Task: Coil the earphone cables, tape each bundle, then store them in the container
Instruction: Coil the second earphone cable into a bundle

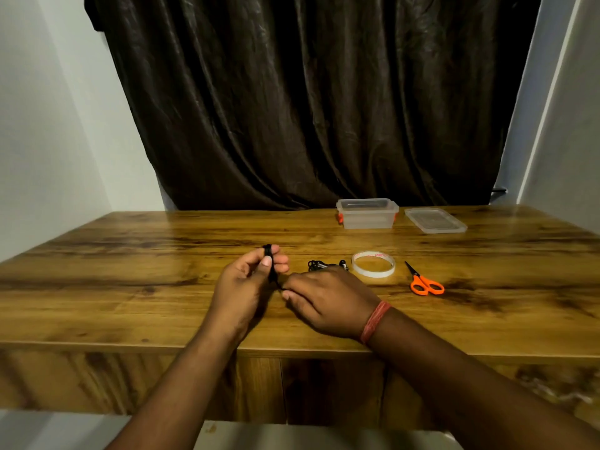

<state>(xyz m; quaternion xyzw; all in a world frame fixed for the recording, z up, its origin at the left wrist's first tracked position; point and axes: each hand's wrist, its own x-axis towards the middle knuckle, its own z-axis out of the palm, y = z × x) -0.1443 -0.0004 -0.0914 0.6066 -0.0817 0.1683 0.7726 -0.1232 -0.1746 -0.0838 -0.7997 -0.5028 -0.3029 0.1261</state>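
Mid-tabletop we hold the cable [269, 264] coil pinched in our left hand [243, 284] while our right hand [321, 300] pinches its tail, so we should wrap snug and even, tape [373, 263] just beyond the right hand.

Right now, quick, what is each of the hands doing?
Left hand: fingers wrapped with the black earphone cable, holding the coil.
Right hand: pinching the cable's loose end beside the left hand.

The right hand [328, 300] partly hides the second earphone bundle [319, 265].
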